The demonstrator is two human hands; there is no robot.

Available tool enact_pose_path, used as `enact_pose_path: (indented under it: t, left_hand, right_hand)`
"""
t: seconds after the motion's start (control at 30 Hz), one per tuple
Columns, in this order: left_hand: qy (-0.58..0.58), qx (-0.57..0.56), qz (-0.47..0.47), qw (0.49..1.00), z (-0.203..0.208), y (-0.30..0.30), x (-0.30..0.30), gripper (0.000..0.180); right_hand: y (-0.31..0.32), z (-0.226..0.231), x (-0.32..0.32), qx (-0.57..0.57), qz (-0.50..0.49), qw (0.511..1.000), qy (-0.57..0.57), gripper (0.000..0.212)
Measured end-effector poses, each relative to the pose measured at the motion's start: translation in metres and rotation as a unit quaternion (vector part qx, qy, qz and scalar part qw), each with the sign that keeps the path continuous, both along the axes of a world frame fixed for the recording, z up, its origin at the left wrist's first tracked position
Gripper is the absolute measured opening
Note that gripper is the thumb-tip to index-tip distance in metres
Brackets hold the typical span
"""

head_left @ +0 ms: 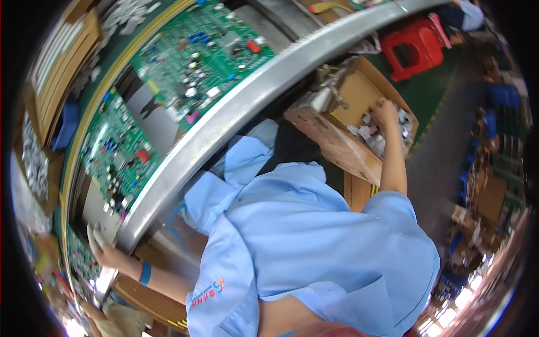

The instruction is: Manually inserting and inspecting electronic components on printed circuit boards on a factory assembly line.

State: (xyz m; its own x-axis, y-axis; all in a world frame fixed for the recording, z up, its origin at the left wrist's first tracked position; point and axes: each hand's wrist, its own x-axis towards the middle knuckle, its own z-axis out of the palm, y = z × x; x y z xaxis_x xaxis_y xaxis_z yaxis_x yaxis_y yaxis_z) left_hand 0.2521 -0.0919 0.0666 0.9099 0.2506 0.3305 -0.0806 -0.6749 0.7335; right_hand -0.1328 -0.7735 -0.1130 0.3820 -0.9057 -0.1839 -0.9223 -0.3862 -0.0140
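My left hand (106, 253), with a blue band at the wrist, reaches over the metal rail of the line. Its fingers are stretched out, pale covers on some tips, and nothing shows in them. It is nearest to the lower end of a green circuit board (115, 154) full of small parts. Out to the right, my right hand (385, 112) is inside an open cardboard box (359, 92), above a heap of silvery parts (373, 132). The fingers there are curled closed, and whatever they hold is hidden.
A larger circuit board (196, 62) lies farther along the line, bordered by the curved metal rail (224, 109). Cartons of small pale parts (35, 163) and a blue bin (66, 126) stand beyond. Right of the box are a red stool (412, 48) and stacked shelves (494, 168).
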Motion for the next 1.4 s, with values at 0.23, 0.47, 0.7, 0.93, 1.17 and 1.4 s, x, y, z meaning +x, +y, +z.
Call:
enact_pose_path:
  t: [0.23, 0.47, 0.7, 0.93, 1.17, 1.4]
  left_hand:
    - [0.024, -0.072, -0.029, 0.997, -0.02, 0.004, 0.015, 0.029]
    - [0.003, -0.086, -0.013, 0.996, -0.011, 0.004, 0.006, 0.028]
    - [0.004, -0.071, -0.009, 0.997, -0.014, 0.01, -0.002, 0.026]
    - [0.01, -0.041, -0.002, 0.999, -0.013, 0.004, 0.002, 0.026]
    - [0.02, -0.049, 0.006, 0.999, -0.016, 0.004, 0.005, 0.027]
    - [0.016, -0.045, -0.002, 0.999, -0.014, 0.007, 0.005, 0.028]
  right_hand:
    - [-0.069, -0.023, -0.058, -0.057, -0.019, 0.994, -0.092, 0.036]
    - [0.066, 0.21, 0.139, 0.188, 0.114, 0.777, -0.59, 0.036]
    - [0.187, 0.242, 0.283, 0.293, 0.467, 0.707, -0.443, 0.036]
    - [0.2, 0.235, 0.313, 0.056, 0.611, 0.73, -0.3, 0.036]
    - [0.197, 0.23, 0.328, 0.002, 0.686, 0.674, -0.273, 0.033]
    - [0.197, 0.232, 0.331, -0.003, 0.708, 0.649, -0.276, 0.026]
